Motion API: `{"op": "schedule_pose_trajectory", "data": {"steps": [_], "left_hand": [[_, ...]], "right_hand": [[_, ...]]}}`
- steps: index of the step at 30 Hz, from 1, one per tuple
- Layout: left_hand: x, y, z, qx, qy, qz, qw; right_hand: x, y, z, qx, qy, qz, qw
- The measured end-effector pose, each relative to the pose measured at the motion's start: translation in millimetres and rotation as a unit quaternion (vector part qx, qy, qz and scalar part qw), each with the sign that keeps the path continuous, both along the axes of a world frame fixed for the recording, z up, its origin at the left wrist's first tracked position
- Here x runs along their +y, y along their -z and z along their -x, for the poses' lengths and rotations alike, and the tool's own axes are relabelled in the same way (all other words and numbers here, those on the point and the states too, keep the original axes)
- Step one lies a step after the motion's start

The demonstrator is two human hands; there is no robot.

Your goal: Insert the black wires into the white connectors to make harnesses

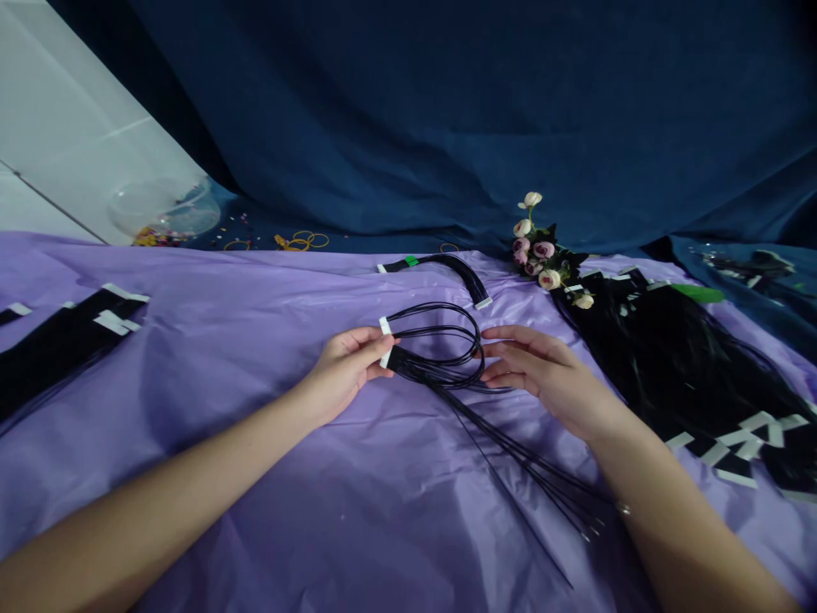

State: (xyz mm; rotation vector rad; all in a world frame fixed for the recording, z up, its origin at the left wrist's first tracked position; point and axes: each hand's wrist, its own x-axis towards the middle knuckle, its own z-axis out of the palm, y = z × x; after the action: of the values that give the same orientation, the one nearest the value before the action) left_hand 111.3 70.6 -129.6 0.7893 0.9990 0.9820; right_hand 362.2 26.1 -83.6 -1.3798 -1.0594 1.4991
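Note:
My left hand (348, 370) pinches a white connector (385, 328) between thumb and fingers. Several thin black wires (476, 409) run from this connector. Some curve round into loops that come back to it, while others trail down to the right with loose ends, a few tipped in metal. My right hand (542, 366) has its fingers stretched out at the right side of the loops; whether the fingertips touch the wires is hard to tell. Just beyond lies a finished-looking wire harness (456, 264) with a white connector at each end and green tape.
Bundles of black wires with white connectors lie left (57, 345) and right (677, 366) on the purple sheet (255, 502). Artificial flowers (536, 251) sit at the back. Behind are yellow rubber bands (303, 241), a clear bowl (166, 209) and a dark blue curtain (447, 111).

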Motion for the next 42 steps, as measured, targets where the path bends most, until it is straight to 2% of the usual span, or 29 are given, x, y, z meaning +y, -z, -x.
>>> {"op": "schedule_pose_trajectory", "data": {"steps": [6, 10, 14, 17, 21, 27, 33, 42], "left_hand": [[-2, 1.3, -2, 0.034, 0.015, -0.023, 0.999], [-4, 0.7, -2, 0.042, -0.002, -0.032, 0.999], [-7, 1.0, -4, 0.056, -0.02, -0.052, 0.997], [-9, 1.1, -6, 0.072, -0.04, -0.062, 0.995], [-10, -0.7, -7, 0.091, -0.021, -0.066, 0.993], [-15, -2.8, -6, 0.096, 0.029, -0.065, 0.993], [-19, -7.1, -8, 0.068, 0.06, -0.066, 0.994], [-21, -9.8, -9, 0.044, 0.067, -0.094, 0.992]], "right_hand": [[-2, -7.7, 0, 0.061, 0.0, 0.028, 0.998], [-4, -7.1, 5, 0.079, 0.035, 0.045, 0.995], [-5, -5.5, 7, 0.077, 0.034, 0.068, 0.994], [-6, -4.7, 8, 0.072, 0.026, 0.052, 0.996], [-8, 0.1, 13, 0.13, -0.02, 0.022, 0.991], [-10, 16.8, 25, 0.183, -0.15, 0.013, 0.972], [-10, 16.6, 27, 0.058, -0.274, 0.021, 0.96], [-14, 25.0, 24, -0.131, -0.332, -0.045, 0.933]]}}
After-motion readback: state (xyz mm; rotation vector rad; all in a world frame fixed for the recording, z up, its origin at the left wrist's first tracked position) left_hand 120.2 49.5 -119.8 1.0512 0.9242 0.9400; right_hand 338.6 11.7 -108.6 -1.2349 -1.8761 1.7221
